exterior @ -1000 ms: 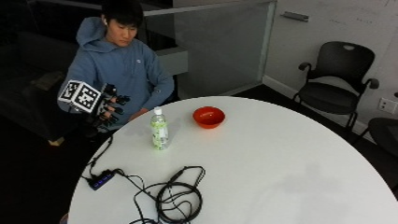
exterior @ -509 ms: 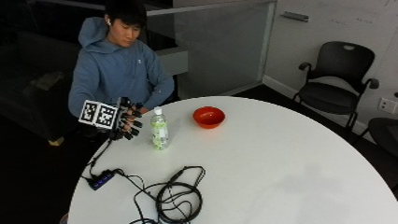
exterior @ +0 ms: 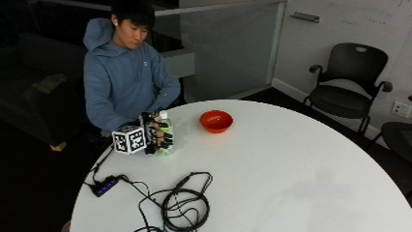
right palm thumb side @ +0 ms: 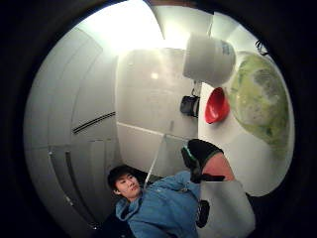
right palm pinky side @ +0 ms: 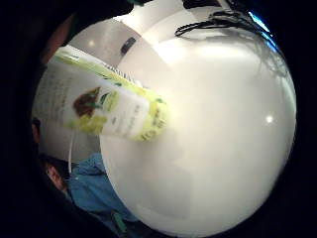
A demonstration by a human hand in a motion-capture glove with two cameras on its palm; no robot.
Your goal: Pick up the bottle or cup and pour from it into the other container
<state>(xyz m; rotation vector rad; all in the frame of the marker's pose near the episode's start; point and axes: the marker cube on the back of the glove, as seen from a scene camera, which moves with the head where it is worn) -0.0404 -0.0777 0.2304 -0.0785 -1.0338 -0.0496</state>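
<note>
From the outside view, the gloved right hand (exterior: 156,135) wraps its fingers around the bottle (exterior: 164,134), which stands upright on the white table (exterior: 289,164) — the orange bowl (exterior: 215,121) sits near the hand, apart from it.

The little-finger palm view shows the bottle's green label (right palm pinky side: 99,104) close to the palm.

The thumb-side view shows the white cap (right palm thumb side: 208,58) — the bowl (right palm thumb side: 216,105) lies beyond it.

even indoor light | glare on table (right palm pinky side: 223,64) | palm views blurred, edges dark
</note>
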